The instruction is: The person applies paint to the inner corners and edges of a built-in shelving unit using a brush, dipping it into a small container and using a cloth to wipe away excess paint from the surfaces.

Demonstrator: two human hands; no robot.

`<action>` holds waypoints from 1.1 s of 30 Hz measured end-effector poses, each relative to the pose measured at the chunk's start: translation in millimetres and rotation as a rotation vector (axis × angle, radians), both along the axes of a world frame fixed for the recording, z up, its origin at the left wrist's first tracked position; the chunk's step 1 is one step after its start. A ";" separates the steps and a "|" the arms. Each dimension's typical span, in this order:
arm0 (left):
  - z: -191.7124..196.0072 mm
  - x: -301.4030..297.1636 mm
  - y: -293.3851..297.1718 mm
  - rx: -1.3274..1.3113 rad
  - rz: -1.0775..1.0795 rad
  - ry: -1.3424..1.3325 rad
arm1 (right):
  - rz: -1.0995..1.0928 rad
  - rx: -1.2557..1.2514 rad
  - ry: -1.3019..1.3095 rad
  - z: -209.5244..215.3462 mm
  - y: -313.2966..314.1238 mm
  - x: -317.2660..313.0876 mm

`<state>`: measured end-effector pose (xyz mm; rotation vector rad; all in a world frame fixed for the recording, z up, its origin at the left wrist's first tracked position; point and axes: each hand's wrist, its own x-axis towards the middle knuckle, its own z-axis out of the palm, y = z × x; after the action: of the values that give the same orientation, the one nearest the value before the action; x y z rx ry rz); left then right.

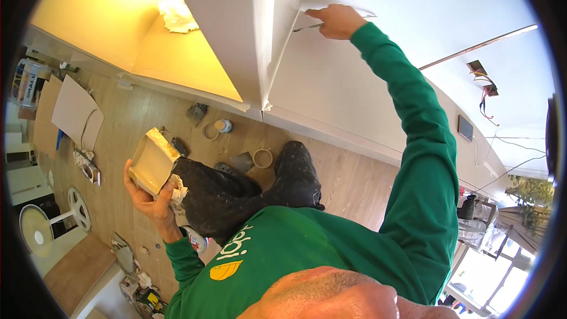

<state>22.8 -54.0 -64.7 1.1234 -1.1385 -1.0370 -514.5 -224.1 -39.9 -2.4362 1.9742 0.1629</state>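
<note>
My left hand [149,199] grips a shallow open tray [152,165] with pale walls and yellowish smears along its rim. A crumpled piece of paper [178,194] is tucked against the tray by the thumb. High up, my right hand [341,21] reaches into the corner where white panels [331,77] meet. Its index finger stretches to the seam, with the other fingers curled. A thin dark strip [307,27] sticks out from beneath that hand; its kind and most of its length are hidden.
Tape rolls [263,158], a small jar [223,125] and scraps lie on the wood floor by my knees. A lit yellow recess [177,59] holds a crumpled wad [177,13]. Loose wires [485,92] hang from a wall opening at right. A round fan-like object [36,230] stands at left.
</note>
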 end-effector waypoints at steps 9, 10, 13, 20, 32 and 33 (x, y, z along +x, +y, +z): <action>21.7 -5.3 8.1 0.028 -0.061 0.059 | -0.563 -0.082 -1.059 131.6 230.8 87.9; 19.1 -5.3 5.6 -0.003 -0.103 0.097 | -0.583 -0.323 -1.290 131.5 242.8 105.5; 17.7 -6.4 5.9 -0.024 -0.209 0.177 | -0.549 -0.701 -1.716 107.8 261.3 141.1; 13.3 -5.4 20.5 -0.066 -0.296 0.167 | -0.374 -0.447 -2.209 83.1 255.2 159.3; 21.4 26.5 46.9 -0.090 -0.207 0.145 | 0.227 -0.934 -2.077 199.2 193.1 200.0; 21.5 26.6 48.1 -0.102 -0.202 0.142 | 0.226 -0.945 -2.059 206.7 190.1 198.7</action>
<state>49.4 -5.9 -43.2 0.8532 -1.1945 -1.1814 -315.9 -34.1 166.9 -1.1748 0.5872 -2.3576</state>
